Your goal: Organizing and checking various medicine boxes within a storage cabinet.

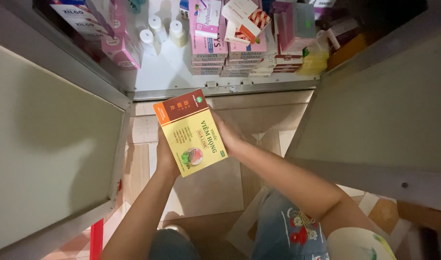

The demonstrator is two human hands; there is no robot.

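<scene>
At nine o'clock the pale cabinet door (52, 144) stands swung wide, leaving the shelf open to reach. At centre, the flat yellow cardboard box with a brown-and-orange end (190, 132) is held face up, tilted toward eleven o'clock, apparently so its front can be read. The left hand (165, 156) clasps its lower left edge, fingers hidden beneath; the right hand (226, 135) braces the right edge. At twelve o'clock, pink and white cartons (208, 48) are stacked beside small white-capped bottles (159, 30). The right door (379, 115) hangs open at three o'clock.
</scene>
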